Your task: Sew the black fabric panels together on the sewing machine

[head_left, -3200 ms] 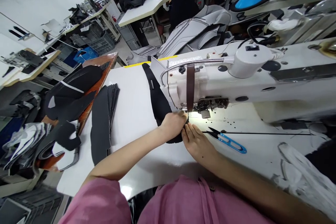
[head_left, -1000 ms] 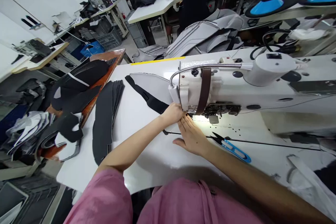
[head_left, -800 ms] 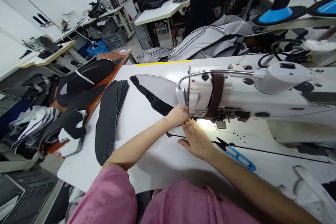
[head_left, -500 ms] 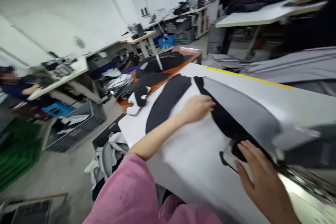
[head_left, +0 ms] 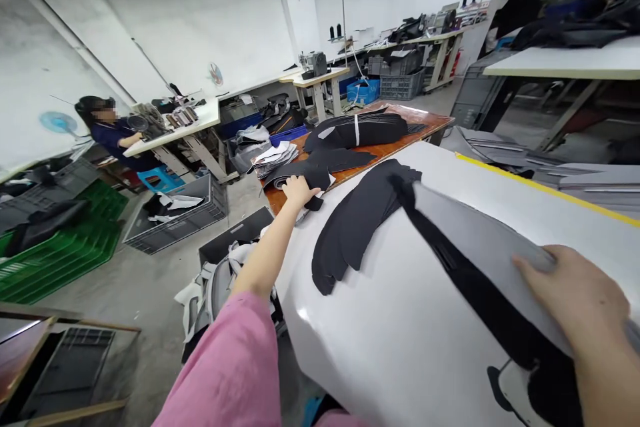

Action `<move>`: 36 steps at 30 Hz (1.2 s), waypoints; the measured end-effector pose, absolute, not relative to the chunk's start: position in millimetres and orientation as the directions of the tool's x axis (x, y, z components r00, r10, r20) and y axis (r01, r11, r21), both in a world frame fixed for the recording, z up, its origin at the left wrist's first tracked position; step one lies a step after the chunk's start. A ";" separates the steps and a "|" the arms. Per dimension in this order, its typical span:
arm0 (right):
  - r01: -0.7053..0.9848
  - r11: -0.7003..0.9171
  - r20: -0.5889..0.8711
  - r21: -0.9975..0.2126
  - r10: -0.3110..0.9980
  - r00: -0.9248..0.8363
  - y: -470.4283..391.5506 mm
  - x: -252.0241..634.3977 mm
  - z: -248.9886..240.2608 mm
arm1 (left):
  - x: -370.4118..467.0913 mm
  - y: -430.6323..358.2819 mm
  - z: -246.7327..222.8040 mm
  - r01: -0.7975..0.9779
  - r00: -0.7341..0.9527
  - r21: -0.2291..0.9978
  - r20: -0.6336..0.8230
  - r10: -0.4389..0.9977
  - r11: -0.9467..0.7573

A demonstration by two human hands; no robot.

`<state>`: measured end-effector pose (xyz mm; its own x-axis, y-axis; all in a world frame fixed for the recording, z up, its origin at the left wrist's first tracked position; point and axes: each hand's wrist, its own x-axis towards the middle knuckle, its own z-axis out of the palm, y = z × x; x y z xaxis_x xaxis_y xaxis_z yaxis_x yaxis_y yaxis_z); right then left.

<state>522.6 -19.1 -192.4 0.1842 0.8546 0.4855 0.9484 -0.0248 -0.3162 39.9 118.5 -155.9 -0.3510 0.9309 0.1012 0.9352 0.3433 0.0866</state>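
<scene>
Far out on the left, my left hand has its fingers bent over a black fabric piece at the edge of the brown table; the undersides of the fingers are hidden. My right hand grips the edge of a grey fabric panel, thumb on top. A long black strip runs along that panel's near side. Several dark curved fabric pieces lie fanned out on the white worktable. Beneath the strip's near end, part of a pale machine plate shows.
A tied bundle of black pieces rests on the brown table. Below the worktable's left side is a bin of fabric scraps. Grey crates stand on the floor. A co-worker sits at a machine on the left.
My left hand has moved from the black strip leftward to the pieces on the brown table. My right hand has gone from the machine plate to the grey panel. The view has shifted left.
</scene>
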 end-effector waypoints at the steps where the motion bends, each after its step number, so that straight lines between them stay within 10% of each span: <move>1: 0.952 -0.087 0.482 -0.293 0.847 0.226 -28.4 507.0 -184.2 | 44.3 120.8 -158.4 0.937 -0.346 0.104 0.141 0.928 0.334; 6: 0.984 0.133 0.732 -0.117 0.681 -0.005 -76.9 446.7 -149.2 | 61.9 128.0 -155.1 0.940 -0.254 0.309 0.338 0.906 0.148; 12: 0.922 0.386 0.572 0.021 0.751 -0.328 -115.4 480.6 -196.9 | 75.0 113.5 -110.9 0.929 -0.184 0.370 0.435 0.881 0.012; 16: 0.847 0.276 0.476 -0.454 0.879 -0.032 -156.0 463.4 -192.7 | 134.1 49.3 -84.3 0.879 0.152 0.299 0.565 0.811 -0.372; 20: 0.315 0.068 0.116 -0.947 0.984 0.138 -161.8 421.8 -150.2 | 225.0 -48.2 -97.2 0.649 0.582 0.204 0.487 0.651 -0.733; 25: 0.233 0.104 0.171 -0.967 0.941 0.293 -156.1 421.8 -136.9 | 280.9 -113.5 -115.6 0.336 0.737 0.449 0.422 0.528 -0.828; 36: 0.143 0.092 0.132 -0.985 0.946 0.296 -170.1 430.3 -150.7 | 291.8 -94.2 -116.2 0.182 0.714 0.905 0.146 0.684 -0.384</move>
<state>430.3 -170.1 -150.7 0.2959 0.9461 0.1315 0.1429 0.0923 -0.9854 291.8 -94.2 -116.2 0.7142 0.6845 0.1465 0.1822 -0.3838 0.9052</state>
